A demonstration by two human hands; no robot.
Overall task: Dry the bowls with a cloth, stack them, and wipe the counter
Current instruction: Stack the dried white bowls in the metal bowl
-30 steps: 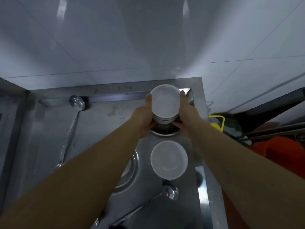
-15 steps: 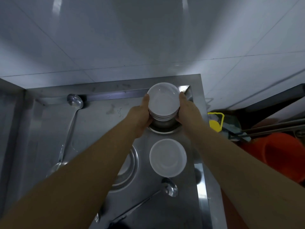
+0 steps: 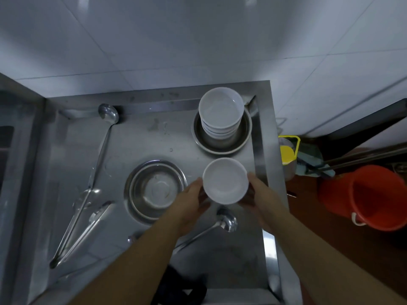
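A stack of white bowls [image 3: 221,116] stands inside a steel basin [image 3: 243,142] at the back right of the steel counter [image 3: 141,139]. Nearer to me, a single white bowl [image 3: 225,180] sits upright. My left hand [image 3: 190,200] cups its left side with the thumb at the rim, and my right hand [image 3: 263,194] cups its right side; the fingers of both curl under it. A dark cloth [image 3: 179,287] lies at the counter's near edge, between my forearms.
An empty steel basin [image 3: 154,190] sits left of the held bowl. Two ladles [image 3: 224,223] [image 3: 108,115] and tongs [image 3: 81,230] lie on the counter. An orange bucket [image 3: 372,197] and a yellow-lidded container [image 3: 287,154] stand off the right edge. A tiled wall rises behind.
Both hands let go of the bowl stack, left it in the back basin, and drew back to take the single bowl by its sides.
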